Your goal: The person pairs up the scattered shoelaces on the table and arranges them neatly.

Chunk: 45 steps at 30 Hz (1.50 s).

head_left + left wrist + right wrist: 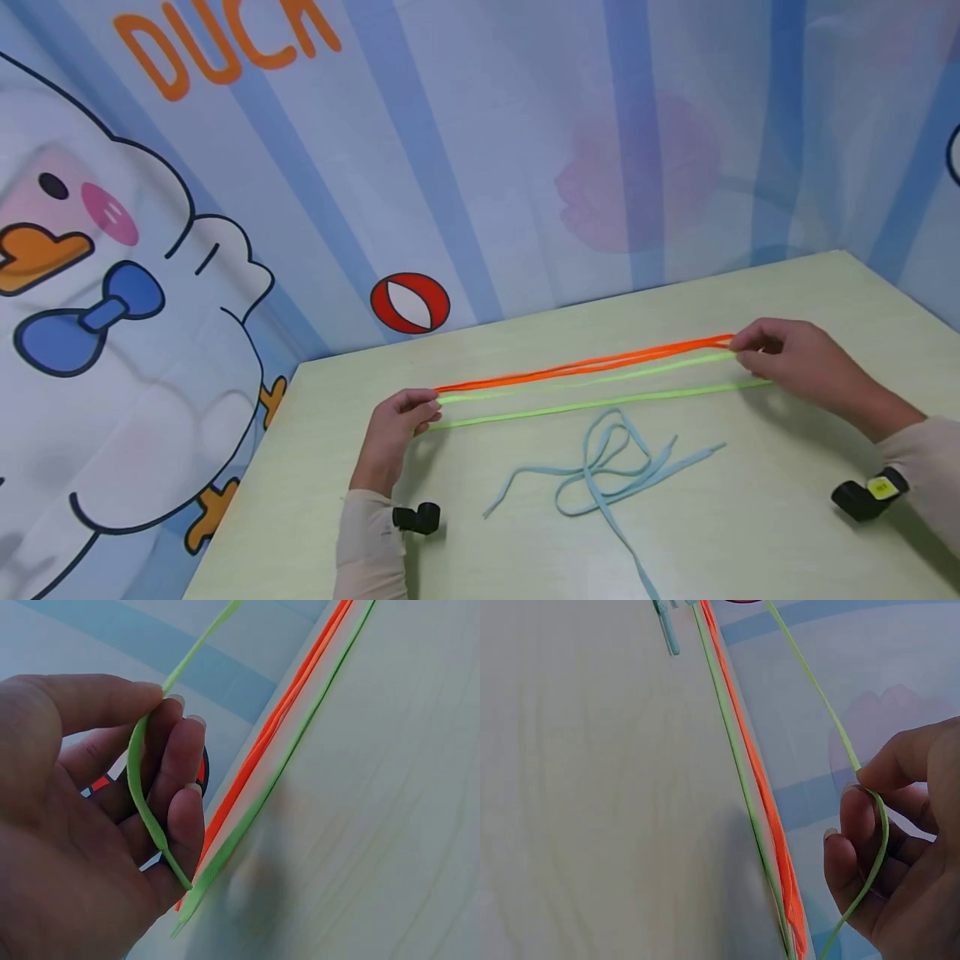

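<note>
A yellow-green shoelace (660, 367) is stretched between my two hands above the table. My left hand (392, 429) pinches it between thumb and fingertips; in the left wrist view the lace's tail (135, 772) hangs down across the palm. At the other side my right hand (802, 367) pinches it too, and the tail (886, 832) curves past the fingers. On the table lie a doubled orange shoelace (262, 739) and another green strand (600, 406), side by side and apart from the fingers. Nearer to me rests a loosely looped light-blue shoelace (592, 481).
The pale wooden table (750, 533) ends at a blue-striped printed backdrop (510, 183) with a cartoon duck on the left. Black wrist cameras (417, 518) sit on both sleeves. The light-blue lace's lower end runs out of the head view.
</note>
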Tool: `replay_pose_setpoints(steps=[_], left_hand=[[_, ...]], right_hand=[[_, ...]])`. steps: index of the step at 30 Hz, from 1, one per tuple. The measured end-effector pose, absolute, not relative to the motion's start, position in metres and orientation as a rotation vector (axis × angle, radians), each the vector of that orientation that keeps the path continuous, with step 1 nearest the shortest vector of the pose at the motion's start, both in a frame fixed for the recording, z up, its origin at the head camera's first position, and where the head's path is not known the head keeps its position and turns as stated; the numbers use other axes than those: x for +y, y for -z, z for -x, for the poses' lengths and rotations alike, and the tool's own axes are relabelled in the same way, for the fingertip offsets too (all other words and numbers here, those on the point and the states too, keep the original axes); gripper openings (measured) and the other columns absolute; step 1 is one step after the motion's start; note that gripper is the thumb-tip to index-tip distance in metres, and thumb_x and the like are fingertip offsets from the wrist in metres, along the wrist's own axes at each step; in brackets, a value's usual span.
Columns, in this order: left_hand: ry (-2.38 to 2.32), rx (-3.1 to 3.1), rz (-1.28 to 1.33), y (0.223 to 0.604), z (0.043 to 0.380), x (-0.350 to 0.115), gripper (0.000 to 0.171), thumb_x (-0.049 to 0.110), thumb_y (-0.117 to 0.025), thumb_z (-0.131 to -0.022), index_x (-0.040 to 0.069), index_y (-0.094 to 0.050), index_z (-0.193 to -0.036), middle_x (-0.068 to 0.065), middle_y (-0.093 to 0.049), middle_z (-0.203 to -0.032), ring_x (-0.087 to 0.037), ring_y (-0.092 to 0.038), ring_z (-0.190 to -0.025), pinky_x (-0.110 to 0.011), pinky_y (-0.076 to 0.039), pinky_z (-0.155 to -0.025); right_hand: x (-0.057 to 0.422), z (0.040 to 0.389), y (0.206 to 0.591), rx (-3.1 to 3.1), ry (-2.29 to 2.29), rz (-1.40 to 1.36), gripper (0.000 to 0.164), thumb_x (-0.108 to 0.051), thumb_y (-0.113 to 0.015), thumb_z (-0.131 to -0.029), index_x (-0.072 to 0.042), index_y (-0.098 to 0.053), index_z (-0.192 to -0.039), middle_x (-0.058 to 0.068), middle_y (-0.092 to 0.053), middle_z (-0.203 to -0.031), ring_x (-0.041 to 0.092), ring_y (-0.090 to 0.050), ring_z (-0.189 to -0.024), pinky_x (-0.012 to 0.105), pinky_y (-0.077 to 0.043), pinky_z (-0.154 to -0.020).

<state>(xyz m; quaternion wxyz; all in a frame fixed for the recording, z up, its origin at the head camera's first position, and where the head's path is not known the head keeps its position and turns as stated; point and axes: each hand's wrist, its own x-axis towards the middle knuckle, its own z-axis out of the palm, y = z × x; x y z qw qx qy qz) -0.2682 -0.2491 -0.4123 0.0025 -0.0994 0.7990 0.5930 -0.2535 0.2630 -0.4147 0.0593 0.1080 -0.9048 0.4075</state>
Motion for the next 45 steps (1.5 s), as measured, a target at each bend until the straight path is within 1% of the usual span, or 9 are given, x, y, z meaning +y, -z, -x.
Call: replay_pose_setpoints(steps=[4,10,19,22,26,33,38,45], left_hand=[[-1.829,2.542,0.309,0.4132,0.2685,-0.2495,0.024,0.011,-0.064,-0.098,0.003,-0.069,-0.120,-0.009,-0.066,-0.113,-0.023,-0.066,-0.097,-0.041,-0.047,-0.094],[-1.774,2.596,0.316,0.4158,0.2689,-0.2498,0.023,0.008,-0.065,-0.096,0.004,-0.070,-0.119,-0.008,-0.065,-0.112,-0.023,-0.062,-0.096,-0.037,-0.046,-0.089],[-1.665,2.694,0.332,0.4162,0.2666,-0.2524,0.023,0.009,-0.067,-0.094,0.006,-0.073,-0.117,-0.008,-0.064,-0.118,-0.026,-0.054,-0.103,-0.036,-0.046,-0.088],[-1.603,2.741,0.325,0.4173,0.2659,-0.2535,0.021,0.010,-0.068,-0.094,0.007,-0.075,-0.113,-0.008,-0.065,-0.117,-0.026,-0.054,-0.103,-0.035,-0.045,-0.086],[-1.506,2.800,0.324,0.4191,0.2663,-0.2536,0.019,0.011,-0.068,-0.093,0.008,-0.076,-0.110,-0.007,-0.067,-0.113,-0.025,-0.055,-0.101,-0.036,-0.044,-0.084],[-1.382,2.838,0.373,0.4185,0.2672,-0.2507,0.019,0.010,-0.065,-0.094,0.010,-0.077,-0.109,-0.007,-0.068,-0.114,-0.027,-0.054,-0.104,-0.040,-0.045,-0.087],[-1.343,2.866,0.362,0.4194,0.2669,-0.2504,0.019,0.009,-0.064,-0.094,0.010,-0.078,-0.108,-0.008,-0.068,-0.114,-0.026,-0.055,-0.103,-0.040,-0.046,-0.087],[-1.298,2.879,0.368,0.4184,0.2658,-0.2502,0.018,0.009,-0.064,-0.094,0.010,-0.077,-0.107,-0.008,-0.068,-0.111,-0.027,-0.056,-0.102,-0.041,-0.047,-0.086]], right_hand=[[0.2626,0.2551,0.4150,-2.779,-1.148,-0.326,0.018,-0.015,-0.064,-0.097,-0.004,-0.067,-0.110,0.011,-0.065,-0.106,0.025,-0.056,-0.090,0.030,-0.049,-0.067],[0.2636,0.2576,0.4176,-2.825,-1.100,-0.310,0.018,-0.014,-0.063,-0.096,-0.003,-0.067,-0.110,0.014,-0.065,-0.107,0.030,-0.057,-0.093,0.032,-0.049,-0.068],[0.2653,0.2588,0.4196,-2.857,-1.066,-0.312,0.016,-0.012,-0.062,-0.096,-0.002,-0.067,-0.108,0.013,-0.065,-0.105,0.028,-0.056,-0.091,0.032,-0.048,-0.065],[0.2664,0.2588,0.4199,-2.870,-1.027,-0.329,0.017,-0.011,-0.062,-0.095,-0.001,-0.067,-0.108,0.013,-0.066,-0.104,0.027,-0.057,-0.089,0.034,-0.048,-0.067],[0.2682,0.2589,0.4205,-2.888,-0.996,-0.347,0.016,-0.008,-0.063,-0.094,0.001,-0.067,-0.107,0.015,-0.067,-0.103,0.026,-0.056,-0.087,0.035,-0.047,-0.067],[0.2708,0.2613,0.4232,-2.915,-0.943,-0.351,0.016,-0.006,-0.063,-0.093,0.003,-0.066,-0.106,0.013,-0.067,-0.098,0.024,-0.056,-0.082,0.035,-0.047,-0.065],[0.2712,0.2621,0.4242,-2.908,-0.920,-0.363,0.015,-0.005,-0.063,-0.092,0.002,-0.067,-0.105,0.011,-0.067,-0.097,0.024,-0.057,-0.083,0.037,-0.047,-0.068],[0.2703,0.2605,0.4244,-2.919,-0.887,-0.355,0.015,-0.004,-0.062,-0.092,0.003,-0.066,-0.104,0.012,-0.067,-0.096,0.024,-0.057,-0.082,0.038,-0.048,-0.067]])
